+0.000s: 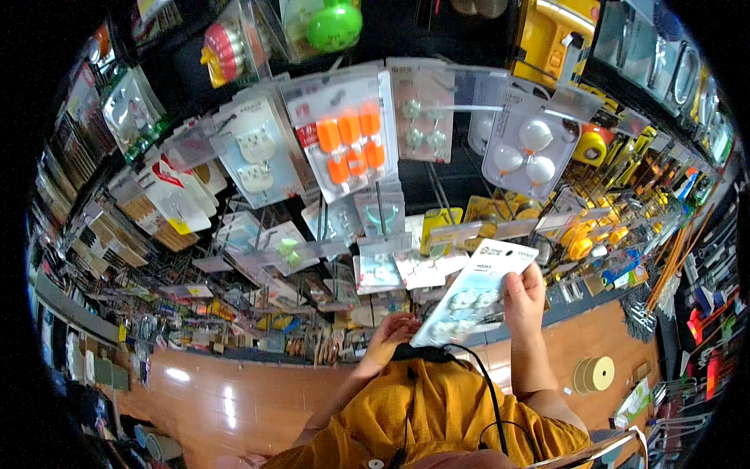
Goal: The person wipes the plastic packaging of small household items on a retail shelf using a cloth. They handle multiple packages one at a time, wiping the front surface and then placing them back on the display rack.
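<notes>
A blister card of small hooks [469, 296], white and pale blue, tilts in front of my chest. The fingers and thumb of my right hand [524, 293] pinch its upper right edge. Near the card's lower left corner is my left hand [394, 333], fingers curled; whether it touches the card or holds anything cannot be made out. Beyond the card, packs of hooks hang on metal pegs, among them a card with orange hooks [351, 143], one with white cat-shaped hooks [256, 153] and one with round white hooks [530, 146].
Clear plastic label strips [299, 255] cross the front of the rack. Yellow tape measures [589, 146] hang on the right. A cream-coloured roll [595, 374] is on the brown floor [263, 387] at the lower right. Orange sticks [674, 267] lean at the far right.
</notes>
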### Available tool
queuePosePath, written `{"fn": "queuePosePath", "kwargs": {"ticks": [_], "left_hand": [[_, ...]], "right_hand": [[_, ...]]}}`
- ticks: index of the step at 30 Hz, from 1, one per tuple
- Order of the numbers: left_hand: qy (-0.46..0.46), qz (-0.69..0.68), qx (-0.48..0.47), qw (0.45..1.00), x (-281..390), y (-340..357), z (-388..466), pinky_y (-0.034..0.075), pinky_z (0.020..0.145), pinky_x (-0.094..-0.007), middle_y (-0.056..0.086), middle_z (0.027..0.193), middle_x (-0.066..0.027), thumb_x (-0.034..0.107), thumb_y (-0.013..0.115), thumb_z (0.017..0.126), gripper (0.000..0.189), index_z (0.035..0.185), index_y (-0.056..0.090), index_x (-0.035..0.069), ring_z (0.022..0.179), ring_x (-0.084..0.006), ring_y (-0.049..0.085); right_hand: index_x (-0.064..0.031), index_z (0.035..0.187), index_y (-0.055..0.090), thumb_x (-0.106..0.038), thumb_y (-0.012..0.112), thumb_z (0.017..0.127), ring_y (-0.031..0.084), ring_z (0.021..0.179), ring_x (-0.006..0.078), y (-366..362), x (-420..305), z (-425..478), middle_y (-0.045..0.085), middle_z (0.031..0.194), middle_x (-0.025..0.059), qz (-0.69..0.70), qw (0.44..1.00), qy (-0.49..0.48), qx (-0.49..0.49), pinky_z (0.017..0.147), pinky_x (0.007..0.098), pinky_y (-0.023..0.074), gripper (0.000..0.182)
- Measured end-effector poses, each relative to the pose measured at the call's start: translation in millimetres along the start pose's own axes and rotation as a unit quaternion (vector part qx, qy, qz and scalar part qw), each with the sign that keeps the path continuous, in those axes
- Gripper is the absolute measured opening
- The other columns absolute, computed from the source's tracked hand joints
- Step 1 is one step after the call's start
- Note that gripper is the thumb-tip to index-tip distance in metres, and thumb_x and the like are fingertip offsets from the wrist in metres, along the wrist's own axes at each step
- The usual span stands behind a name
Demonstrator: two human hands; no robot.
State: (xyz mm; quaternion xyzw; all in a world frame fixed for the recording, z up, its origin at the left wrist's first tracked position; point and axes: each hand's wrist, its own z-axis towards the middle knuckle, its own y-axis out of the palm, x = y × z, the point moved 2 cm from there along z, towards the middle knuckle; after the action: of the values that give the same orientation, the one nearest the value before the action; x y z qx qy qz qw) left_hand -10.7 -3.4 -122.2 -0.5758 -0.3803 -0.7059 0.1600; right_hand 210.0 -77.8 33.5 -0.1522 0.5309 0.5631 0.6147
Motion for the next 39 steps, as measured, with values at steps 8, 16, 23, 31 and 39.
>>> {"fn": "queuePosePath", "kwargs": {"ticks": [8,16,23,31,39], "left_hand": [[-0.020,-0.032,-0.005,0.999,-0.4,-3.5,-2.5,0.045,0.081,-0.0305,0.054,0.109,-0.0133,0.021,0.045,0.091,0.027,0.112,0.042,0.004,0.098,-0.0203,0.055],[-0.038,-0.017,0.022,0.999,-0.2,-8.0,-13.3,0.045,0.082,-0.0301,0.056,0.106,-0.0129,0.023,0.043,0.092,0.028,0.111,0.043,0.003,0.098,-0.0201,0.055],[-0.041,-0.022,0.009,0.999,-8.4,-13.0,-10.9,0.045,0.082,-0.0301,0.055,0.106,-0.0123,0.023,0.044,0.092,0.028,0.111,0.043,0.003,0.097,-0.0199,0.056],[-0.051,-0.007,0.013,0.999,-9.8,-9.7,-12.5,0.045,0.082,-0.0295,0.054,0.108,-0.0122,0.024,0.041,0.093,0.029,0.112,0.042,0.002,0.099,-0.0197,0.055],[-0.053,-0.013,-0.009,0.998,-21.7,-10.5,-6.9,0.044,0.082,-0.0289,0.055,0.109,-0.0114,0.023,0.043,0.092,0.030,0.113,0.041,0.002,0.099,-0.0186,0.054]], "right_hand": [[0.0020,0.103,0.047,-0.011,0.052,0.086,0.049,0.081,0.0063,49.3,-32.6,98.7,0.054,0.091,0.0024,-0.115,0.988,-0.075,-0.064,0.072,0.0199,0.0396,0.021],[0.0012,0.102,0.047,-0.012,0.050,0.088,0.050,0.081,0.0052,85.2,-47.1,142.4,0.055,0.091,0.0024,-0.058,0.981,-0.163,-0.091,0.071,0.0193,0.0402,0.020],[0.0020,0.103,0.047,-0.013,0.050,0.088,0.049,0.077,0.0050,93.1,-51.6,156.0,0.056,0.089,0.0029,-0.111,0.968,-0.214,-0.066,0.068,0.0189,0.0397,0.021],[0.0011,0.100,0.049,-0.012,0.053,0.086,0.046,0.067,0.0042,98.9,-47.5,165.4,0.053,0.078,-0.0003,-0.152,0.960,-0.232,-0.033,0.059,0.0191,0.0383,0.019],[-0.0038,0.117,0.041,-0.012,0.055,0.082,0.057,0.086,0.0324,100.6,-27.2,197.9,0.058,0.094,0.0185,-0.327,0.896,-0.298,0.039,0.075,0.0361,0.0444,0.038]]}}
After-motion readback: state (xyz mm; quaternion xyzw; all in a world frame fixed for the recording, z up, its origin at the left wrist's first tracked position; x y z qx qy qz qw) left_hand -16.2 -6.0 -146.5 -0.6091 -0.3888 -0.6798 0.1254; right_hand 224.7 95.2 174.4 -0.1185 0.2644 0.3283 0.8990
